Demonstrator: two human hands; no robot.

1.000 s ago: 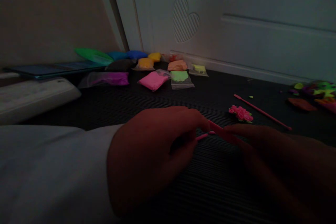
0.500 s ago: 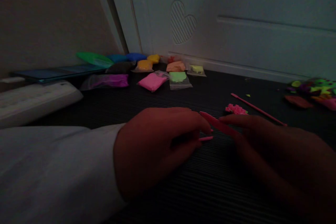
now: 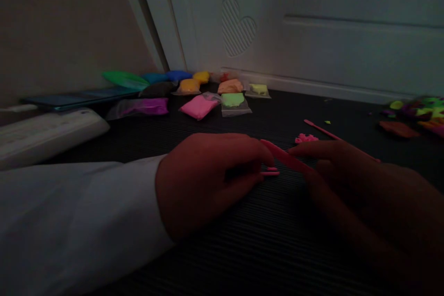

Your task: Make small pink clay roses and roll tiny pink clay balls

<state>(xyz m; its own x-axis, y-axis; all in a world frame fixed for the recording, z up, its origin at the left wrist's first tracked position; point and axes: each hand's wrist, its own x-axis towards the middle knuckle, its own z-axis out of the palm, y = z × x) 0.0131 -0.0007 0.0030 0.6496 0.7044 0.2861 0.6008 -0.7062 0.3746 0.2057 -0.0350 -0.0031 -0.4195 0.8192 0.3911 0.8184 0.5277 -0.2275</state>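
My right hand (image 3: 350, 189) pinches a pink plastic modelling knife (image 3: 287, 158) between thumb and fingers. The blade slants up to the left, its far tip against the fingers of my left hand (image 3: 215, 171). That hand is curled low over the table, with thumb and fingers closed on thin pink strips (image 3: 270, 173) that look like clay. Two strip ends stick out at the fingertips; the rest is hidden. Just beyond my right fingers lies a bumpy pink clay piece (image 3: 305, 138), partly covered. A thin pink modelling stick (image 3: 322, 128) rests behind my right hand.
Bagged clay lies at the back, including a pink bag (image 3: 200, 106), a light green bag (image 3: 234, 101) and a purple bag (image 3: 149, 107). A white power strip (image 3: 55, 132) and a dark tablet-like device (image 3: 76, 98) are left. Reddish-brown clay (image 3: 398, 129) and colourful pieces (image 3: 428, 110) sit right.
Both hands have shifted slightly upward in the view, and the knife with them. My right fingers now cover more of the bumpy pink piece and the stick. Both grips look the same.
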